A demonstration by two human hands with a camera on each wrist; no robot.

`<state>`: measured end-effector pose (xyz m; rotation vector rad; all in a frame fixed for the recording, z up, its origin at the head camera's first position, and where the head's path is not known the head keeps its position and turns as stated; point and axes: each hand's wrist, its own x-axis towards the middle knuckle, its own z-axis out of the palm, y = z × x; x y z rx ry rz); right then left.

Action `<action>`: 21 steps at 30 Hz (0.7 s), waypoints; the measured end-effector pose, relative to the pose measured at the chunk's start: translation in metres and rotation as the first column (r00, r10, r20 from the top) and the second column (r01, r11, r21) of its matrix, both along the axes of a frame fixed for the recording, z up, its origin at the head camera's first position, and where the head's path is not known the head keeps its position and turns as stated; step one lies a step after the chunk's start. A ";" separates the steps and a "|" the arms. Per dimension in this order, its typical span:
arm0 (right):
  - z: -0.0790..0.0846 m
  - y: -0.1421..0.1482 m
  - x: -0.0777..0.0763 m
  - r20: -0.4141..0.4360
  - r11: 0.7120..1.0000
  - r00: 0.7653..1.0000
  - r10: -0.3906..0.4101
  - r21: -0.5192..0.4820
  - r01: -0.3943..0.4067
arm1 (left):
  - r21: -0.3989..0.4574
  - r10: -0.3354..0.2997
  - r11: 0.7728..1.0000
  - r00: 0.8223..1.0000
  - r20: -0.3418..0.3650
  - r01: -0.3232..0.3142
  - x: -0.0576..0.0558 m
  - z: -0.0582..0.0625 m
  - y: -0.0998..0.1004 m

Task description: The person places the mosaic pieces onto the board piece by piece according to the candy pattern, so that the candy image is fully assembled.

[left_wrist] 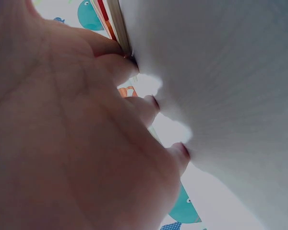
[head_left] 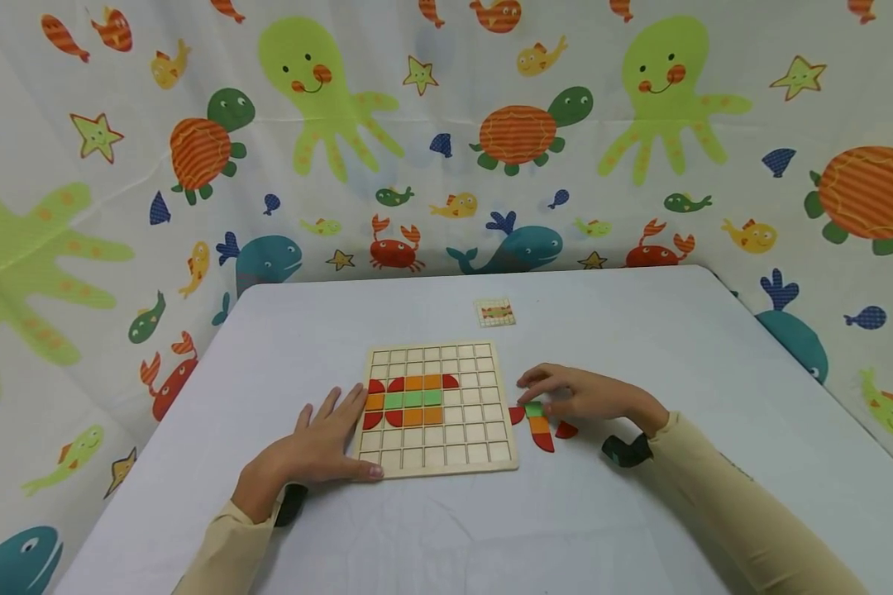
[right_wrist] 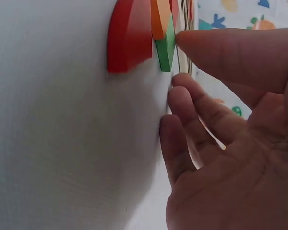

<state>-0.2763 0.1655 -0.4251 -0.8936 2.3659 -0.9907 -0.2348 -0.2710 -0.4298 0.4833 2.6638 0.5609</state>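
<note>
A wooden grid board (head_left: 476, 434) lies on the table, with red, orange and green tiles set in its left and middle squares. My left hand (head_left: 316, 442) rests at its left edge, fingers spread and thumb on the near-left corner. To the right of the board, my right hand (head_left: 584, 392) hovers low over loose tiles, fingers loosely bent. In the right wrist view its thumb tip (right_wrist: 185, 40) is right at a green tile (right_wrist: 167, 48), while other fingertips reach the tabletop. Beside it lie orange tiles (head_left: 539, 425) and red rounded tiles (head_left: 567, 430).
A small pattern card (head_left: 496, 312) lies farther back on the white table (head_left: 446, 537). Behind and beside the table hangs a curtain (head_left: 432, 91) printed with sea animals. A dark band (head_left: 627, 450) sits at the right wrist.
</note>
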 end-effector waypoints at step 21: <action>-0.011 0.001 -0.005 -0.116 0.993 0.986 -0.118 -0.008 0.117 | 0.005 -0.003 1.000 1.000 0.006 0.003 -0.001 0.000 -0.001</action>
